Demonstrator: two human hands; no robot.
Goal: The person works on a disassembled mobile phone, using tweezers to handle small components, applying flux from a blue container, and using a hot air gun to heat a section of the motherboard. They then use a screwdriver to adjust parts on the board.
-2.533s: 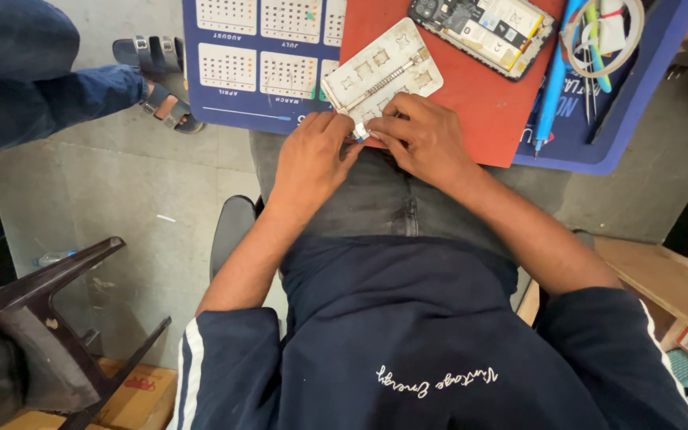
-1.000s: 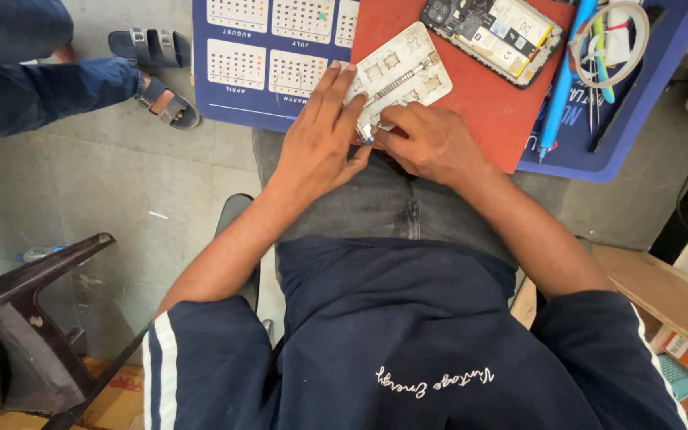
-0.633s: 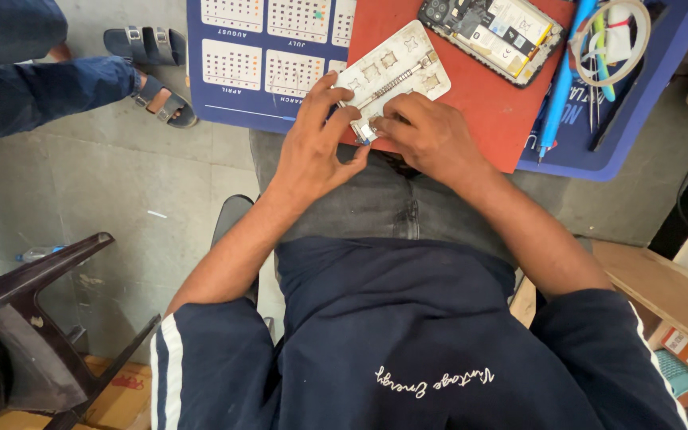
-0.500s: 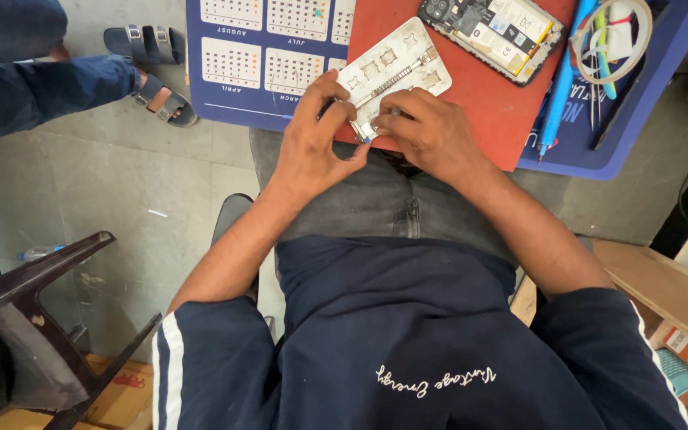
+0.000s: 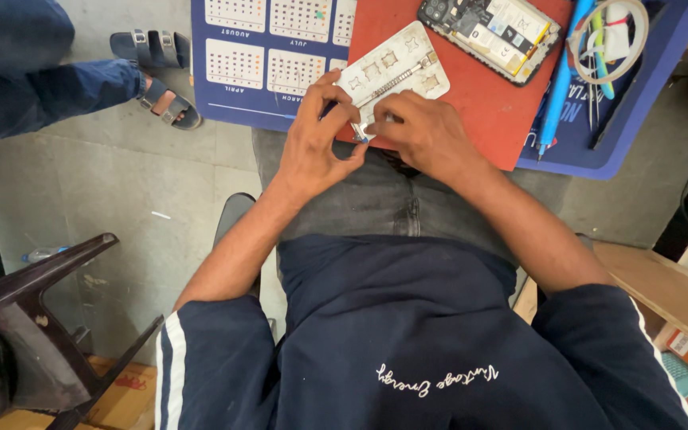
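Hands meet at the red mat's [image 5: 471,119] near edge: left hand [image 5: 316,147] and right hand [image 5: 423,135] both pinch a small metal part [image 5: 358,134] beside the white tray [image 5: 392,68]. Seems a fiddly fitting step; steady fingers needed next.

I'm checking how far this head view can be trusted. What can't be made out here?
- Small metal part between left hand and right hand: too small, fingers cover it.
- White perforated plate: near edge hidden by hands.
- Opened phone: cut by top edge.
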